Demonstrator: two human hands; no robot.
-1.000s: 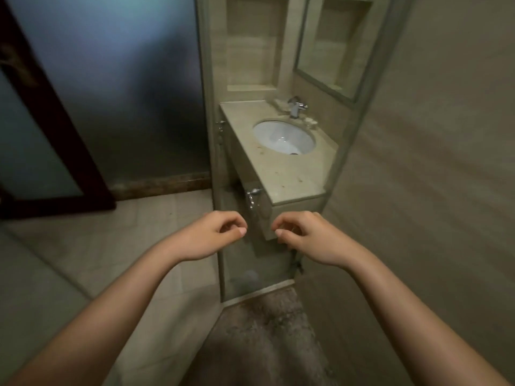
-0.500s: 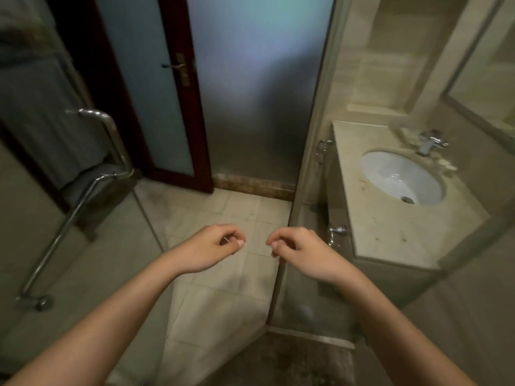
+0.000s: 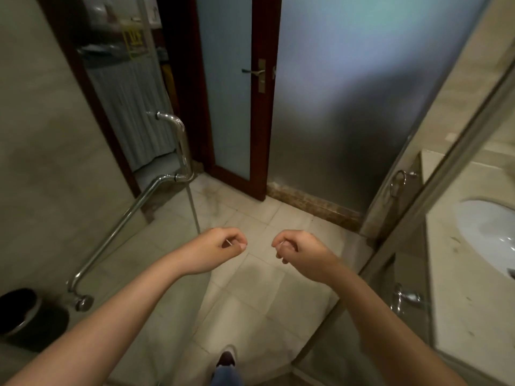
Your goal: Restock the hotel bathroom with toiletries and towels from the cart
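Facing the cart [image 3: 125, 87] with left hand [image 3: 220, 250] and right hand [image 3: 301, 252] clenched, seemingly empty, I am expecting soft, bulky towels, best scooped under the fold.

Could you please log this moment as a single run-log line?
scene: bathroom, facing door | left hand: curled, nothing plainly held | right hand: curled likewise | sink: far right

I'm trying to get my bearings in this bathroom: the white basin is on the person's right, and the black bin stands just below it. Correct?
Not quite. The white basin is on the person's right, but the black bin stands on the floor at the far left, by the lower end of the chrome handle bar. The head view shows it.
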